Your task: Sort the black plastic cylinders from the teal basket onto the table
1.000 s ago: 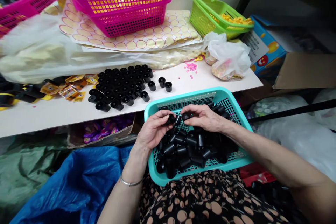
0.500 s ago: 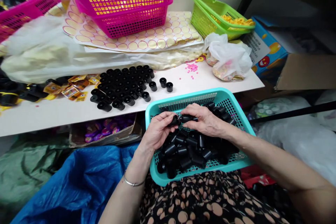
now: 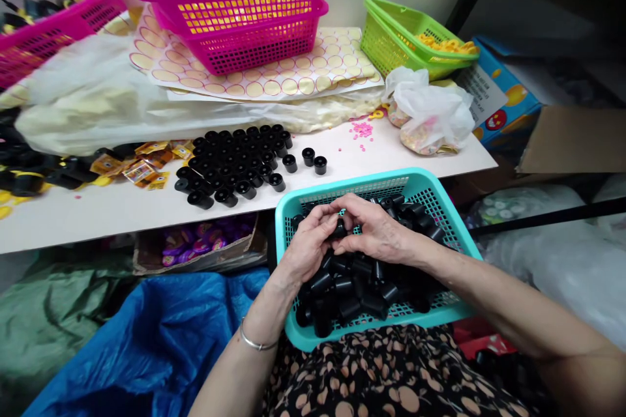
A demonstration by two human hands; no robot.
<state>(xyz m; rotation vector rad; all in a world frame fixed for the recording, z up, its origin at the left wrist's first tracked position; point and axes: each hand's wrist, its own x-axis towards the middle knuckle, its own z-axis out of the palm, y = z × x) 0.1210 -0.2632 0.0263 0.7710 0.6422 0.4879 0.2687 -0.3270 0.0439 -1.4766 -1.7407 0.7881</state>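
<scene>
Over a turquoise basket (image 3: 288, 332) on my lap, my two hands meet around a small black plastic piece (image 3: 339, 229). My left hand (image 3: 309, 242) has its fingers closed on the piece from the left. From the right, my right hand (image 3: 374, 229) curls its thumb and fingers around the same piece; its fingertips are partly hidden. Many loose black plastic cylinders (image 3: 349, 306) fill the basket beneath. On the white table (image 3: 122, 215) ahead, black cups (image 3: 235, 166) stand upright in a tight group, with several set apart on its right.
Magenta baskets (image 3: 254, 55) and green baskets (image 3: 391, 45) with yellow rings stand at the back. A knotted plastic bag (image 3: 435, 117) and pink beads (image 3: 362, 129) lie on the right. Small orange packets (image 3: 147, 166) lie left. Under the table sits a carton (image 3: 244, 251) of purple items.
My hands have come closer together. The black pieces held end to end between them now show as one small piece enclosed by the fingers. The view has shifted slightly.
</scene>
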